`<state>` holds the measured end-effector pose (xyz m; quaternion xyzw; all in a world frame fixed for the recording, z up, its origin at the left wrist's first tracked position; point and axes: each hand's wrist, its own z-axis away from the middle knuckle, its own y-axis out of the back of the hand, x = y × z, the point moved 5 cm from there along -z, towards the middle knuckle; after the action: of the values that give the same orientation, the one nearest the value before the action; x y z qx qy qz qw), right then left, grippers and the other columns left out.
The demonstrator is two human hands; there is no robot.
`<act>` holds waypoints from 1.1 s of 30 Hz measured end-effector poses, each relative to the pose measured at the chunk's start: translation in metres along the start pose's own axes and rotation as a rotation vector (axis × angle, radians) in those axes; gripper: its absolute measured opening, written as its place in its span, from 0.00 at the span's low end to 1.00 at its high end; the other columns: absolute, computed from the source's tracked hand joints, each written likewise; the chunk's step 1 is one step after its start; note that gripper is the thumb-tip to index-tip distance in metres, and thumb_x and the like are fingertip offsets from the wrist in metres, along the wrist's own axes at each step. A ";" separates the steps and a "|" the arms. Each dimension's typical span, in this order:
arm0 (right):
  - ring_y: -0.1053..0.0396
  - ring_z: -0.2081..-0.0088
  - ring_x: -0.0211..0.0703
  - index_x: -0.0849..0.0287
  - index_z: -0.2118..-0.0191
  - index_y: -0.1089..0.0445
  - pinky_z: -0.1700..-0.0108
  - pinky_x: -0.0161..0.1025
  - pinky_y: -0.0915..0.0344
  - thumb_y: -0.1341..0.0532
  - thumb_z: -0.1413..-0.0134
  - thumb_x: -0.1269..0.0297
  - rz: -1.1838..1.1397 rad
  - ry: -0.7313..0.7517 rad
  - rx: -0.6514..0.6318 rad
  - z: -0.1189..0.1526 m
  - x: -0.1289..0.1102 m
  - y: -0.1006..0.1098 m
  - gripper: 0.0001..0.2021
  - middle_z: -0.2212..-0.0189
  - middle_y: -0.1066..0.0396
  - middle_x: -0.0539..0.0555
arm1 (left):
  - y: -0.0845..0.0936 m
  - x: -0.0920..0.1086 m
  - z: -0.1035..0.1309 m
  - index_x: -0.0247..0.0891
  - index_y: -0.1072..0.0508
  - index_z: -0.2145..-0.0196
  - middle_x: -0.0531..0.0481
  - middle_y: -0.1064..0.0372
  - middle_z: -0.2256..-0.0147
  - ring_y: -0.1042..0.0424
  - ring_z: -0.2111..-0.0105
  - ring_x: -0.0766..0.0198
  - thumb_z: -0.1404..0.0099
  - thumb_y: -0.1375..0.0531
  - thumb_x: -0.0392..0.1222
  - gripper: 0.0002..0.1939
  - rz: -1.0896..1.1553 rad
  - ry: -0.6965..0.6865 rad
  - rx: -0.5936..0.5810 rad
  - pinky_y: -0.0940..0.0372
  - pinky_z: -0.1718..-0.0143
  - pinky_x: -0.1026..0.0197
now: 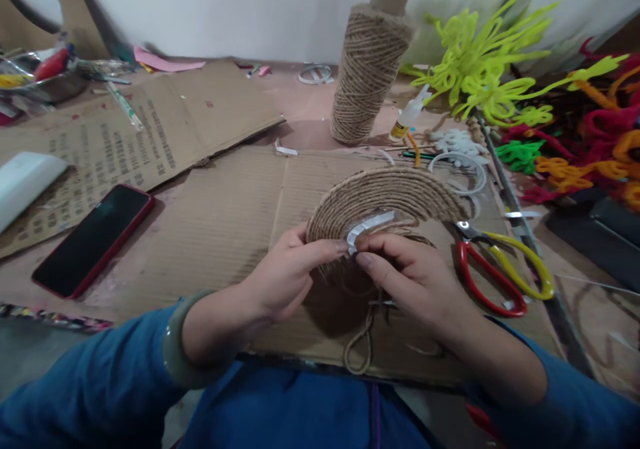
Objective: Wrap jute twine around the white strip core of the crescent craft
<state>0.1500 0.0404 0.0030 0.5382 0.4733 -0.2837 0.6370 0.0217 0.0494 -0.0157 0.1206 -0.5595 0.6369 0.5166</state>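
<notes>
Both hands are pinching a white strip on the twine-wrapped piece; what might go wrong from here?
The white strip, pinched between left hand and right hand, may tear or stick crooked on the twine-wrapped piece. The loose twine loop hanging over the cardboard edge could snag a sleeve. The scissors lie close by the right hand.

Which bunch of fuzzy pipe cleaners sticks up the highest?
The lime-yellow fuzzy pipe cleaners stand tallest, reaching the picture's top; the red ones, orange ones and green ones lie lower.
</notes>
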 end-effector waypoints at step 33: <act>0.39 0.79 0.32 0.59 0.74 0.36 0.77 0.30 0.42 0.46 0.38 0.57 -0.193 -0.161 -0.040 0.001 0.012 -0.003 0.16 0.82 0.37 0.46 | 0.003 -0.002 0.001 0.33 0.25 0.70 0.51 0.29 0.75 0.34 0.74 0.68 0.45 0.34 0.39 0.07 -0.211 0.028 -0.022 0.39 0.71 0.66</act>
<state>0.1520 0.0407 -0.0096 0.4528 0.4760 -0.3763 0.6533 0.0199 0.0477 -0.0189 0.1643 -0.5434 0.5742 0.5899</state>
